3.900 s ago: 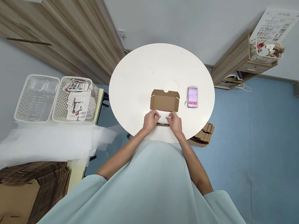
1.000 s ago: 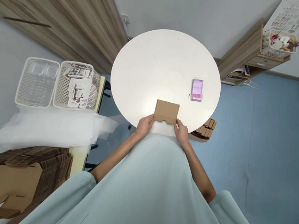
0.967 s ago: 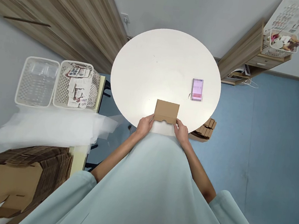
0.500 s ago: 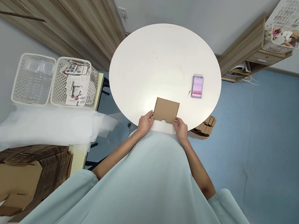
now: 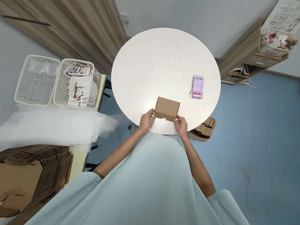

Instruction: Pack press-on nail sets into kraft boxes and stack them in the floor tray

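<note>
A small brown cardboard box (image 5: 167, 108) with its lid down lies near the front edge of the white oval table (image 5: 149, 72). Its front side, with a notch at the lower middle, faces me. My left hand (image 5: 147, 120) grips the box's left front corner, fingers closed along the side. At the right front corner my right hand (image 5: 181, 126) holds it the same way, thumb near the front. The contents of the box are hidden.
Right on the table lies a blurred phone-like thing (image 5: 197, 87). Beside me on the left are white baskets (image 5: 95, 87), white foam sheets (image 5: 54, 127) and flattened cardboard boxes (image 5: 3, 178). A carton of folded boxes (image 5: 204, 129) stands low on the right.
The front side of the box shows more now, as the box has tilted or its lid has settled. Both hands have stayed at its front corners. The view has shifted slightly.
</note>
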Demonstrator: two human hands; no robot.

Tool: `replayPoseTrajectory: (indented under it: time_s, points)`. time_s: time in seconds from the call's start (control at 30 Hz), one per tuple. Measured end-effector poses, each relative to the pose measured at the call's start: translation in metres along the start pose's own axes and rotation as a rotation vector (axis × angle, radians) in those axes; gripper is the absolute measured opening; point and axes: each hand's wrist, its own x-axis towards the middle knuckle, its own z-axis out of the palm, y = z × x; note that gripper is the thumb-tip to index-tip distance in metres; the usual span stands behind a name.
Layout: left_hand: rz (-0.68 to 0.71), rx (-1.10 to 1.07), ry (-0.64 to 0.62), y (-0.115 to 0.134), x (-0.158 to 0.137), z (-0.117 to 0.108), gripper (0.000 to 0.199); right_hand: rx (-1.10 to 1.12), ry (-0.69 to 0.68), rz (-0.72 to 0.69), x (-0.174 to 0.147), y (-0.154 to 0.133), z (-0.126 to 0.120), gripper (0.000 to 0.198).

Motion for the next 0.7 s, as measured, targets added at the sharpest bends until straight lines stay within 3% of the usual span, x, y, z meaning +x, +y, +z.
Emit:
replayPoseTrajectory:
  time_s: [0.2,0.37,0.53,0.7]
  points:
    - [0.025,-0.041,0.034,0.020,-0.023,-0.018,0.039,0.202,0.019,-0.044,-0.017,-0.014,-0.018,0.054]
    - [0.069,-0.044,0.061,0.035,-0.049,-0.034,0.030,0.217,0.015,-0.022,-0.035,-0.038,-0.047,0.052]
    - [0.046,-0.106,0.034,0.031,-0.053,-0.031,0.035,0.229,-0.006,0.038,-0.035,-0.040,-0.056,0.061]
    - [0.072,-0.159,0.023,0.019,-0.050,-0.022,0.041,0.268,-0.073,0.000,-0.032,-0.028,-0.051,0.070]
